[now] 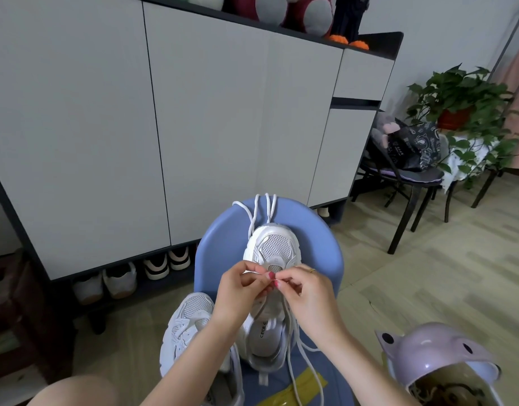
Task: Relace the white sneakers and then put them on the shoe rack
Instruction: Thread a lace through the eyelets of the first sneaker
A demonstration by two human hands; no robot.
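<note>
A white mesh sneaker (271, 247) lies on a blue chair seat (319, 253), toe pointing away from me. My left hand (239, 291) and my right hand (303, 291) meet over its lowest eyelets, both pinching the white shoelace (300, 347) with the fingertips. The lace's long ends trail down over the shoe's opening toward me. A second loose white lace (267, 210) hangs over the chair's far edge. The other white sneaker (185, 326) rests on the floor to the left of the chair, partly hidden by my left forearm.
A tall grey cabinet (164, 112) stands ahead, with an open shoe rack (120, 276) at its base holding several shoes. A lilac helmet (437, 358) sits at the lower right. A black chair with a bag (410, 153) and a potted plant (463, 98) stand at the right.
</note>
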